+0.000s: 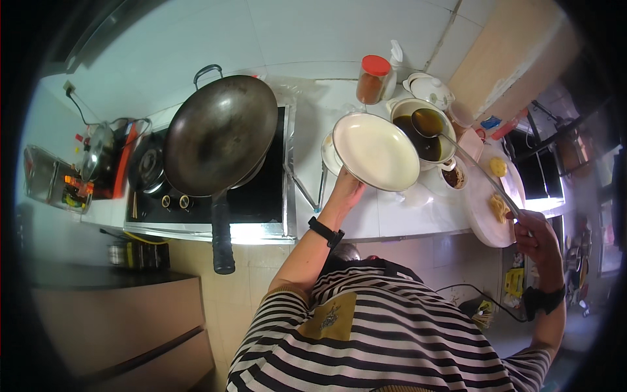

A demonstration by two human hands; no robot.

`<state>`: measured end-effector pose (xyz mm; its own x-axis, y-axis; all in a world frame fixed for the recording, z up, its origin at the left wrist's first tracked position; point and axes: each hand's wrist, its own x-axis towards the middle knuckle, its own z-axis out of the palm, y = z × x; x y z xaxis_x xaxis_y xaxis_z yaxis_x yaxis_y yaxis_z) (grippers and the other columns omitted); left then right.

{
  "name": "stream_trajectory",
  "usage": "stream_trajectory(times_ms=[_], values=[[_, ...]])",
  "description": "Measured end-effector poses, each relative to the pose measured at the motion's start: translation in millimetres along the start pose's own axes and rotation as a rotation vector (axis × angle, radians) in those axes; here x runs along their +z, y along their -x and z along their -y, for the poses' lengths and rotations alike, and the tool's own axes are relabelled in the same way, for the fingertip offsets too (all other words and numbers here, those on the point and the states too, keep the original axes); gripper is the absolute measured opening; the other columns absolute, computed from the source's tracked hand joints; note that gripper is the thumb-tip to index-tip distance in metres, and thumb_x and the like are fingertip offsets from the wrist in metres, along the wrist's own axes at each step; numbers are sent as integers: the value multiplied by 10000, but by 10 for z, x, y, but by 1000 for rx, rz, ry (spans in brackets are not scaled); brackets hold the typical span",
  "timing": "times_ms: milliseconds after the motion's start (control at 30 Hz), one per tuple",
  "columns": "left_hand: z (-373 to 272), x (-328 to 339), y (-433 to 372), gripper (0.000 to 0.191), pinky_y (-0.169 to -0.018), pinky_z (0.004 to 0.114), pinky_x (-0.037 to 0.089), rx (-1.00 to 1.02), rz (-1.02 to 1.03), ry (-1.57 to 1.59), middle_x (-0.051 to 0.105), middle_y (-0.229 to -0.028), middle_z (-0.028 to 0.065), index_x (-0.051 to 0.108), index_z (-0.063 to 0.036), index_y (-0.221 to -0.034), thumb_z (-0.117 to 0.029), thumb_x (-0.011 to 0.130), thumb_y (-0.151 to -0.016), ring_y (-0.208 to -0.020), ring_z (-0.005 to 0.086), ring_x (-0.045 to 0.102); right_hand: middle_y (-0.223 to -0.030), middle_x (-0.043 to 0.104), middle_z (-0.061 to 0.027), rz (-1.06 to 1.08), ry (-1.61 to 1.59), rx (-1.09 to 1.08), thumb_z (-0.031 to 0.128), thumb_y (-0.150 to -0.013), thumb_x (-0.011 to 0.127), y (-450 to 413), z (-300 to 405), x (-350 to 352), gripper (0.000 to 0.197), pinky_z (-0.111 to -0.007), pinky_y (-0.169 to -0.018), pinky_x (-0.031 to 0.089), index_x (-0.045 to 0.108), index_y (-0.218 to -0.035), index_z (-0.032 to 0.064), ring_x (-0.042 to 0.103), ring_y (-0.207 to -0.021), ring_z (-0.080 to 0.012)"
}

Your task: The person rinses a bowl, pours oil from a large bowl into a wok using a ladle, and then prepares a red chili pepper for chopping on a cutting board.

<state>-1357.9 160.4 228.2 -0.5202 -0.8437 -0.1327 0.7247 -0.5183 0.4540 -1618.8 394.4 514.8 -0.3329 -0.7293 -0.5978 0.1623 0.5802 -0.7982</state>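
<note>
My left hand [350, 188] holds a cream enamel lid or shallow dish [376, 152] tilted by its near edge, beside a cream pot [448, 158] of dark brown liquid. In my right hand [536, 235] is the handle of a long metal ladle [427, 122]. The ladle's bowl, with brown liquid in it, is over or in the pot; which of the two is unclear. Just below the pot stands a small cup [453, 176] with dark reddish contents. Near my right hand, a yellowish piece of food [499, 208] and a rounder yellow one [498, 167] lie on a round board [482, 223].
A large wok [220, 137] rests on the black cooktop [264, 201] at left, its handle jutting over the counter edge. Metal tongs [318, 193] lie by the cooktop. A red-lidded jar [371, 81], a white spray bottle [393, 68] and a lidded white pot [433, 91] stand at the back.
</note>
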Motion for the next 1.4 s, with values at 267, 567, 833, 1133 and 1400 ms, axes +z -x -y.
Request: stream_trajectory(times_ms=[267, 567, 833, 1133, 1400], values=[[-8, 18, 19, 391, -910, 325, 468, 66, 46, 35, 575, -1127, 60, 508, -27, -1163, -16, 625, -790, -1038, 176, 560, -648, 372, 55, 25, -18, -21, 155, -874, 527, 15, 75, -71, 251, -141, -372, 241, 569, -1032, -35, 286, -424, 7], [2, -4, -31, 393, -912, 314, 469, 85, 5, -12, 574, -1131, 49, 513, -33, -1166, -14, 628, -791, -1045, 172, 559, -635, 415, 30, 13, -82, -28, 165, -870, 570, 72, 126, -45, 271, -164, -362, 232, 549, -1013, -63, 291, -425, 1], [-6, 5, -15, 401, -917, 315, 476, 83, 36, -50, 550, -1169, 60, 477, -65, -1204, -139, 632, -842, -1071, 181, 547, -627, 400, 29, 21, -109, 17, 126, -869, 546, 75, 166, -23, 260, -169, -353, 245, 535, -1035, -75, 295, -413, -6], [19, -18, -125, 345, -785, 232, 506, 32, -86, 3, 584, -1073, 40, 527, -20, -1121, 46, 579, -786, -947, 135, 582, -631, 413, 24, 37, -104, 21, 143, -889, 540, 40, 138, -83, 254, -168, -352, 250, 532, -1032, -68, 303, -412, -9], [86, -52, -248, 264, -652, 163, 471, 24, 13, 97, 587, -985, 4, 544, -36, -1057, 22, 574, -801, -848, 79, 569, -640, 417, 19, 21, -92, 4, 145, -880, 557, 93, 176, -28, 253, -165, -370, 247, 554, -1010, -72, 301, -423, -13]])
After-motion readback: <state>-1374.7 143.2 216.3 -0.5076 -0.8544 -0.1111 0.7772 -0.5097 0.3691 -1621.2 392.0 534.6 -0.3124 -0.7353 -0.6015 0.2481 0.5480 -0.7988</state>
